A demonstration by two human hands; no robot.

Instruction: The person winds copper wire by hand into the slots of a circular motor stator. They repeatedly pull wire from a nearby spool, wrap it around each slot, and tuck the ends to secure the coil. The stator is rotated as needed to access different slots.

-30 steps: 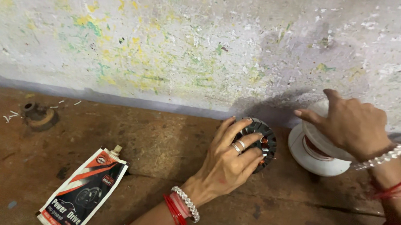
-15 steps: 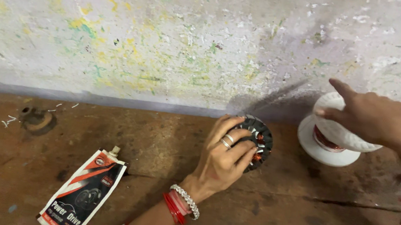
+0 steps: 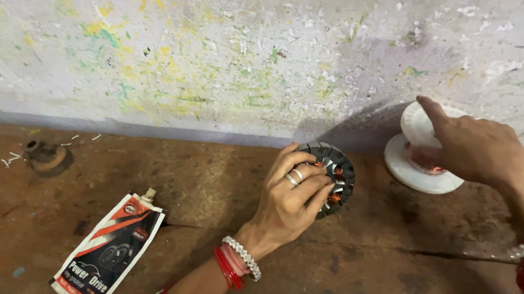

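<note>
Just one stator (image 3: pixel 332 174), left hand (image 3: pixel 289 198); one spool (image 3: pixel 420 154), right hand (image 3: pixel 476 150).

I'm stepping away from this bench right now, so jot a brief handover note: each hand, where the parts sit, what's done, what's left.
Left hand: grip closed on the round dark metal stator with copper windings, held on the brown wooden bench.
Right hand: fingers on the white plastic spool by the paint-speckled wall.
Red, white and black squeeze pouch lies unheld at left.
Done: stator and spool in hand.
Left: cannot be judged here.
</note>
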